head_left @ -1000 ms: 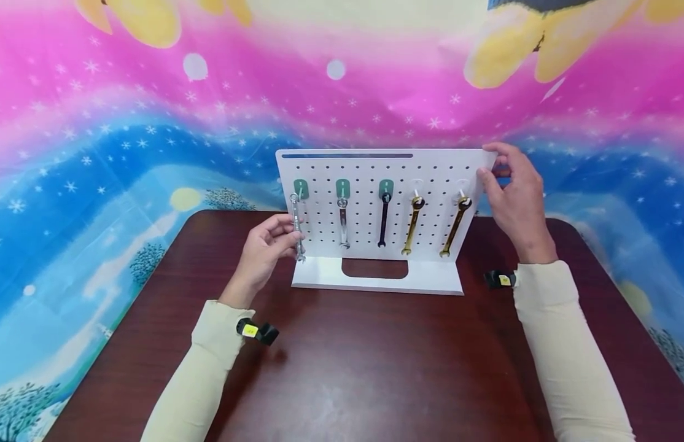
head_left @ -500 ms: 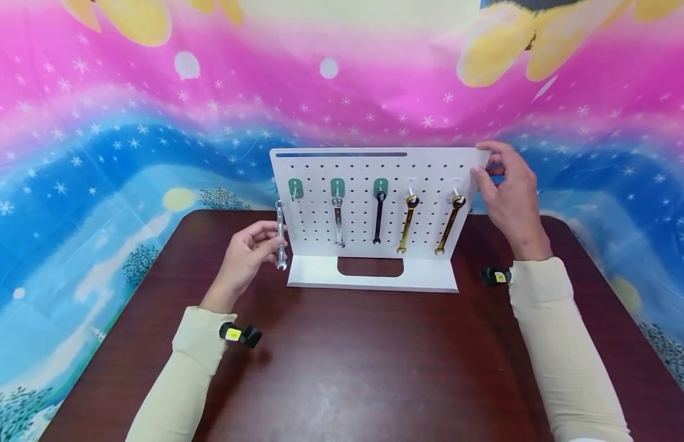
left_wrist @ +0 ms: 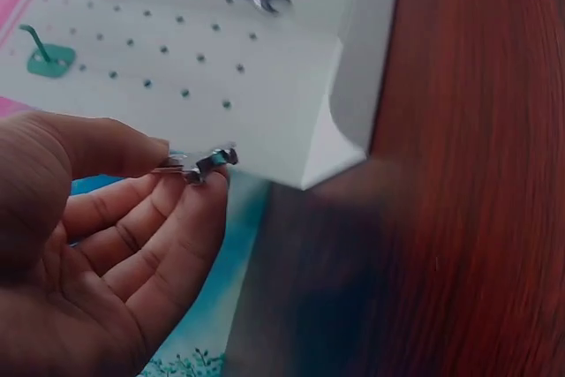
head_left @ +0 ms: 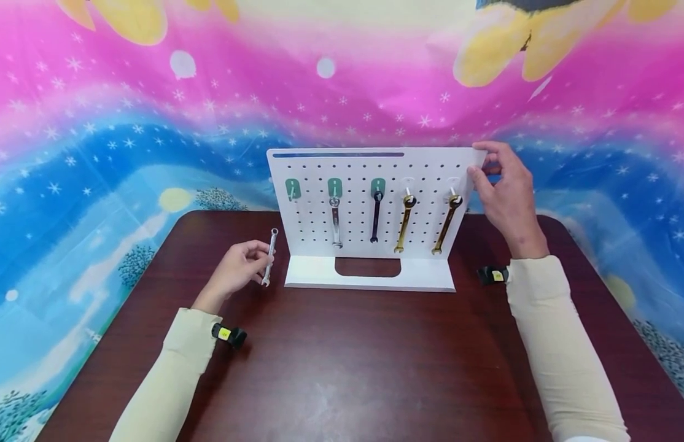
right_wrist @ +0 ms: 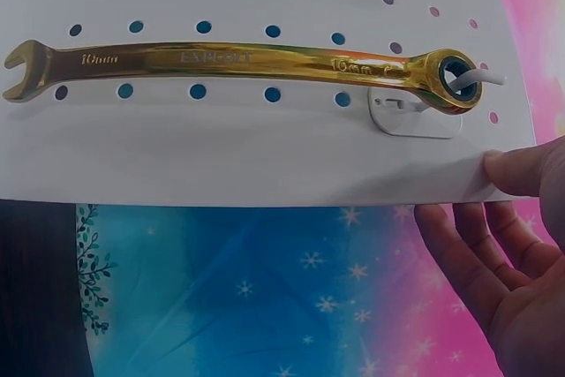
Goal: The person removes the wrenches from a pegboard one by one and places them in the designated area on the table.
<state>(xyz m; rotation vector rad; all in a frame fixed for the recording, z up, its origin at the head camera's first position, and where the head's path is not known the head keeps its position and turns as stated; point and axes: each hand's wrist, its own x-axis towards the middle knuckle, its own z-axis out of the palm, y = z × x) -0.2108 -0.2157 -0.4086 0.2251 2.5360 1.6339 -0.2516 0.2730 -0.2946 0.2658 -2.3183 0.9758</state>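
Observation:
My left hand [head_left: 236,267] pinches a silver combination wrench [head_left: 270,258] between thumb and fingers, left of the white pegboard [head_left: 314,239]. Seen from the left wrist, the wrench [left_wrist: 205,163] points nearly end-on at the camera. With my right hand [head_left: 508,190] I grip the pegboard's upper right edge, thumb in front and fingers behind. On the board hang a silver wrench [head_left: 336,224], a black wrench [head_left: 376,218] and two gold wrenches [head_left: 405,226]. The far-left green hook [head_left: 293,189] is bare. The right wrist view shows a gold wrench [right_wrist: 238,61] marked 10mm, its ring over a white hook [right_wrist: 481,79].
The pegboard's base [head_left: 369,283], with a cut-out in it, stands toward the back of a dark brown table [head_left: 342,356]. Behind the table hangs a pink and blue printed cloth [head_left: 231,123]. Black straps with yellow labels sit at both wrists.
The silver wrench has come off the far-left hook; my left hand has carried it left, then lower toward the table. My right hand keeps its grip on the board's edge.

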